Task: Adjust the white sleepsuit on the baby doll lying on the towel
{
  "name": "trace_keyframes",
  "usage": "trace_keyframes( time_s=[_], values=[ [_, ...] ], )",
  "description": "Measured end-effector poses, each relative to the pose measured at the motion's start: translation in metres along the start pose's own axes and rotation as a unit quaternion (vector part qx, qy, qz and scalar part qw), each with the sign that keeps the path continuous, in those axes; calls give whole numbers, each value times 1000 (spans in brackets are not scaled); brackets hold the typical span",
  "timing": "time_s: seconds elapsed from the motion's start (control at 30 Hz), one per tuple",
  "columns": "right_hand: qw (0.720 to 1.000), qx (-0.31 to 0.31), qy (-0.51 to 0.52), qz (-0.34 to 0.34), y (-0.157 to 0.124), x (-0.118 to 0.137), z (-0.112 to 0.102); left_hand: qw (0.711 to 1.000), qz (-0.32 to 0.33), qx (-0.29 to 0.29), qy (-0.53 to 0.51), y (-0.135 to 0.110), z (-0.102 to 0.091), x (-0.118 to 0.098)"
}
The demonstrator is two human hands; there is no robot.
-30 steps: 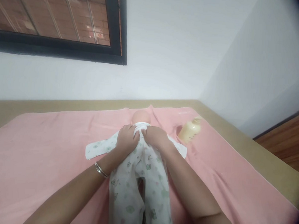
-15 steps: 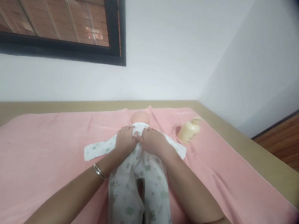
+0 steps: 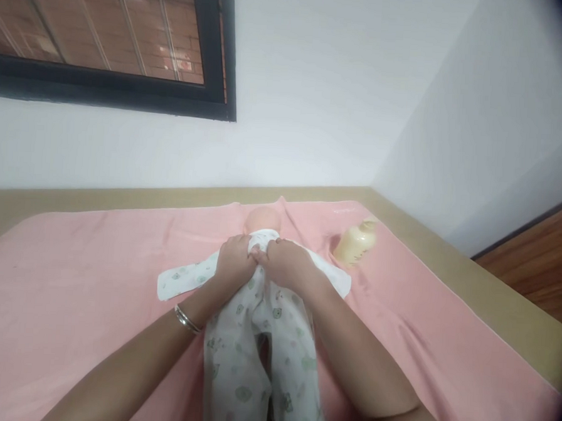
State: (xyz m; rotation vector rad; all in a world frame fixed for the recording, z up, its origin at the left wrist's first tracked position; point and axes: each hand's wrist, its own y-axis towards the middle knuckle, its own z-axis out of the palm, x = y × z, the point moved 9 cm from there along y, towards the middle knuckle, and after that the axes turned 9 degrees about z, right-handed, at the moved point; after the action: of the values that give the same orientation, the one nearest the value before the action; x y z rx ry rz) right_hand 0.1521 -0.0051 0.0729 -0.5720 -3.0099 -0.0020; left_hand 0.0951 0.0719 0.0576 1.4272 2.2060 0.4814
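A baby doll (image 3: 263,219) lies on its back on a pink towel (image 3: 70,275), dressed in a white romper (image 3: 264,354) printed with small green figures. Both hands sit at the doll's chest, just under the collar. My left hand (image 3: 233,263), with a silver bangle on its wrist, is closed and pinches the left edge of the romper's front. My right hand (image 3: 285,264) is closed on the right edge, fingertips touching the left hand's. The romper's sleeves lie spread out to both sides.
A pale yellow pump bottle (image 3: 356,243) lies on the towel to the right of the doll. The towel covers a tan surface (image 3: 493,297) set in a corner of white walls. A dark-framed window (image 3: 111,38) is at the upper left; wooden floor shows far right.
The two hands have drawn closer together at the doll's chest, bringing the romper's front edges to meet. Otherwise the scene is the same.
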Motion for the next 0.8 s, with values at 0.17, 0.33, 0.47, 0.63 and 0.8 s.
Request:
trace_keyframes(
  time_s=[0.17,0.33,0.47,0.63,0.8],
  values=[
    [990,54,74,109,20,-31,14,997,50,-60,25,-2,-14,-15],
    [994,48,57,85,11,-23,5,1000,0,-16,1,0,-3,-2],
    [1000,21,-3,-18,-7,8,-5,1000,7,5,5,0,-1,0],
    [988,58,98,103,19,-31,9,996,51,-60,29,-2,-14,-14],
    [990,50,90,100,17,-31,8,1000,0,-10,-15,0,-2,-3]
  ],
)
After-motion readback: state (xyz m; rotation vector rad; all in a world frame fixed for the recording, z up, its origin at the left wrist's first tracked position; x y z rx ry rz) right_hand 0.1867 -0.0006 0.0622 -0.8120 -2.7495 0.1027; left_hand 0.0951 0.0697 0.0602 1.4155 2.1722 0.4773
